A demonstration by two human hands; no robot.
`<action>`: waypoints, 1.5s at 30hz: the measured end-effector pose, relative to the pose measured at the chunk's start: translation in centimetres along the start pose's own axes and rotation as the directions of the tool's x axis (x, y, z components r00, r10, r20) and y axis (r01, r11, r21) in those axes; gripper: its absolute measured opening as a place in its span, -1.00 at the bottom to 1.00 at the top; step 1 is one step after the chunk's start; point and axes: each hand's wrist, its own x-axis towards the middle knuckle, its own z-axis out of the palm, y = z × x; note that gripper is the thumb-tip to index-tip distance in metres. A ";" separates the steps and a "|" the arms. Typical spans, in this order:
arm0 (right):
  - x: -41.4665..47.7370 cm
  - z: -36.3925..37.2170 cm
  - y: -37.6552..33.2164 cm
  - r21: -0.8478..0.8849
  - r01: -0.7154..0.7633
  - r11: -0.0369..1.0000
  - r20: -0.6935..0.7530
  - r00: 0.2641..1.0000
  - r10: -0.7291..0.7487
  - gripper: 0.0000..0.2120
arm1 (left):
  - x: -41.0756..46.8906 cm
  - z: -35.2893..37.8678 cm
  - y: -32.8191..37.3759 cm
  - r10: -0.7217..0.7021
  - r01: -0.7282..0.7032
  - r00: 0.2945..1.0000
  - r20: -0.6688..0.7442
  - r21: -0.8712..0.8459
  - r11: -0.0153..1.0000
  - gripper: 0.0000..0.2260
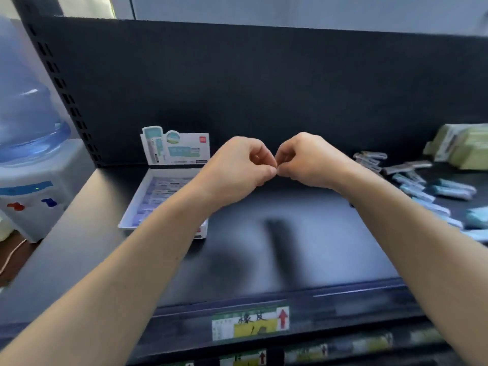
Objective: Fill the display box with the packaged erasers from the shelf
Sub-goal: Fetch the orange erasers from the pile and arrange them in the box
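Left hand [237, 165] and right hand [306, 159] met, fingers curled; any grip could not be told. On the black shelf [303, 247] beside a water dispenser [34, 180], the display box [182, 151] lay left of them, packaged erasers [454, 190] right.

**What u can't make out here**

Left hand [237, 165] & right hand [309, 162] meet at the fingertips w/ fingers curled in. Can't tell if anything's pinched between them. Left forearm [148, 247] hides the near right corner of the display box [132, 204]. Boxed erasers [163, 191] are too blurry to count. Loose erasers [422, 186] are smeared & run off the right edge, same w/ the green packs [459, 149]. Water dispenser [31, 180] is cut off at left. Shelf label [250, 323] txt is mostly unreadable.
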 end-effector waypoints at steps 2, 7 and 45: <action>-1.2 -1.7 2.9 -0.003 -0.066 0.998 -0.029 0.997 0.066 -0.89 | 0.9 2.4 1.4 0.025 -0.026 0.998 0.061 0.016 1.000 -0.90; -4.5 -6.3 10.7 0.056 -0.230 0.971 -0.115 0.965 0.235 -0.86 | 2.8 9.2 5.5 0.044 -0.063 0.978 0.202 0.088 0.994 -0.96; -5.5 -13.7 29.8 -0.025 -0.413 0.910 -0.114 0.906 0.408 -0.83 | 15.4 25.3 10.0 -0.025 -0.068 0.977 0.211 0.420 0.905 -0.83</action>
